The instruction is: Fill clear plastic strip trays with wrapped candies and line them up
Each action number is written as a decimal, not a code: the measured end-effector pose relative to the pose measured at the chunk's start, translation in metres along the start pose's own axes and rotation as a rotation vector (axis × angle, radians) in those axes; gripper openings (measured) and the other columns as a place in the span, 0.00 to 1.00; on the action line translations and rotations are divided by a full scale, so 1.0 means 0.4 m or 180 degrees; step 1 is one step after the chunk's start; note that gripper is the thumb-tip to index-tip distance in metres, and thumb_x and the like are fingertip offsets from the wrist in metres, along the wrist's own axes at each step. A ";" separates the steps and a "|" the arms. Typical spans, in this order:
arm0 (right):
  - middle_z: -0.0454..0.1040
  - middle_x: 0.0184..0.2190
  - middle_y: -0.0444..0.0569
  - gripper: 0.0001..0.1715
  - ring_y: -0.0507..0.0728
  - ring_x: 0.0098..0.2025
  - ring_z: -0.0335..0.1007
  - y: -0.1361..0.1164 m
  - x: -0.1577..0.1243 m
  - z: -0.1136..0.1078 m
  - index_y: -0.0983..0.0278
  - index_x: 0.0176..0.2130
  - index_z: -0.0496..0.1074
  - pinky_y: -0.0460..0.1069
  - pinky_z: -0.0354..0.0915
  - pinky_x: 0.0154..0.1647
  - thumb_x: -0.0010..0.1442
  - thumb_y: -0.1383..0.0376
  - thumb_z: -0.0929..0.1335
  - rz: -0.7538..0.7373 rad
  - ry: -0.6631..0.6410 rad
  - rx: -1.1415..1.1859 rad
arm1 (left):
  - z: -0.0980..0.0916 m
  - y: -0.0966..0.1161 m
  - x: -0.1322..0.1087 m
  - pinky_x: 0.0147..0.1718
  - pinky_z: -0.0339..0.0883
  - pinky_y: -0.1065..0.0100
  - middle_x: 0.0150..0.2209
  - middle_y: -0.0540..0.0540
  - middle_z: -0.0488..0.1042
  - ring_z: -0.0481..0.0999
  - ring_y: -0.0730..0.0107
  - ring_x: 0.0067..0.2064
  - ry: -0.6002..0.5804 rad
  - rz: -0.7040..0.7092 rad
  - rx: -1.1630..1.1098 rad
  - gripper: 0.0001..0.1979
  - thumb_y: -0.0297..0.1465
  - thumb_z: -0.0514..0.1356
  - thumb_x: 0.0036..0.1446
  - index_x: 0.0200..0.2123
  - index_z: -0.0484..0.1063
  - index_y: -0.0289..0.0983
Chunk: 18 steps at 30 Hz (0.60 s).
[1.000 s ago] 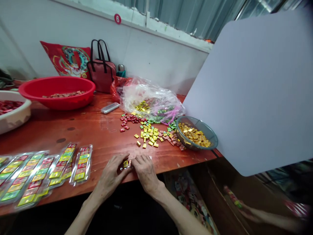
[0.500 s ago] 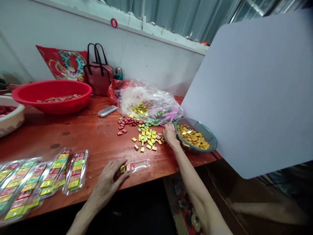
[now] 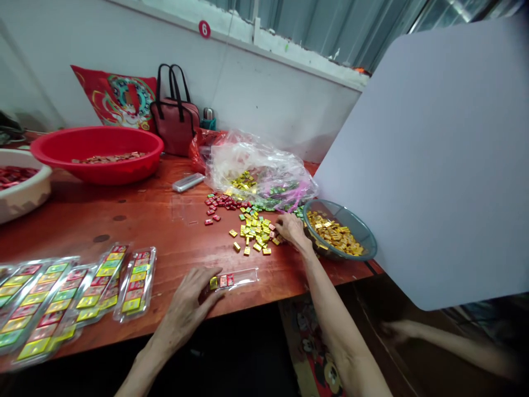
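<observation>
Along the near edge of the red-varnished wooden table (image 3: 124, 220), the left hand (image 3: 184, 306) lies with its fingers loosely curled against the end of a clear plastic tray (image 3: 238, 279). It touches the tray, though I can't tell whether it grips it. A few foil-wrapped pieces sit in the tray's pockets, one yellow, then red. The right hand (image 3: 292, 231) reaches across the table, fingers bunched low at the edge of the scattered foil-wrapped pieces (image 3: 254, 234), just beside a grey-green glass bowl (image 3: 357, 226) heaped with gold ones. Whether it has pinched any is hidden. Each piece looks small, light and slick, likely to skid under a fingertip, so opposite edges seem the place to take hold. Filled plastic trays (image 3: 134, 284) lie to the left, a crumpled plastic bag (image 3: 258, 171) sits behind the scatter, and a co-worker's hand (image 3: 397, 330) shows low on the right
</observation>
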State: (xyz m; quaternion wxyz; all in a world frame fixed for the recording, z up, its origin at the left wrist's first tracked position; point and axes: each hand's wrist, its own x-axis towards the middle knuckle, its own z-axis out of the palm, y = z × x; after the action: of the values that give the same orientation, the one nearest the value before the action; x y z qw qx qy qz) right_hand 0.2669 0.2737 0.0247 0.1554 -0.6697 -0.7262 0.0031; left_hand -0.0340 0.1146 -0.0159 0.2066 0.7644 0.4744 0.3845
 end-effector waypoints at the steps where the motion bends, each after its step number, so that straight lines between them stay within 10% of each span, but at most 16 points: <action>1: 0.77 0.32 0.52 0.08 0.57 0.37 0.69 -0.006 0.000 -0.003 0.63 0.32 0.77 0.48 0.58 0.37 0.56 0.67 0.67 -0.0021 0.0029 0.0085 | -0.001 0.000 0.000 0.43 0.70 0.58 0.43 0.44 0.75 0.73 0.57 0.45 -0.0001 -0.0009 0.0006 0.17 0.39 0.60 0.58 0.50 0.69 0.42; 9: 0.76 0.31 0.46 0.12 0.51 0.33 0.68 -0.059 -0.003 -0.010 0.66 0.36 0.76 0.44 0.60 0.35 0.59 0.68 0.63 -0.0347 0.0236 0.0908 | 0.001 -0.006 -0.001 0.44 0.69 0.58 0.44 0.44 0.74 0.72 0.58 0.46 -0.0085 -0.0003 0.0051 0.18 0.39 0.60 0.59 0.51 0.68 0.41; 18: 0.74 0.31 0.46 0.08 0.52 0.32 0.68 -0.105 -0.184 -0.022 0.64 0.35 0.74 0.46 0.61 0.34 0.60 0.66 0.65 -0.0427 0.0378 0.1904 | 0.003 -0.007 -0.003 0.45 0.67 0.58 0.45 0.44 0.73 0.70 0.58 0.47 -0.0083 0.0030 0.0054 0.18 0.39 0.60 0.59 0.51 0.68 0.40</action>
State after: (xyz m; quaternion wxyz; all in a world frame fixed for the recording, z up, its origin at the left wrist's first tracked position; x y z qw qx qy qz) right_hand 0.2322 0.1959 0.0257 0.3876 -0.5439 -0.7252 0.1672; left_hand -0.0349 0.1150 -0.0190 0.2044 0.7734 0.4713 0.3715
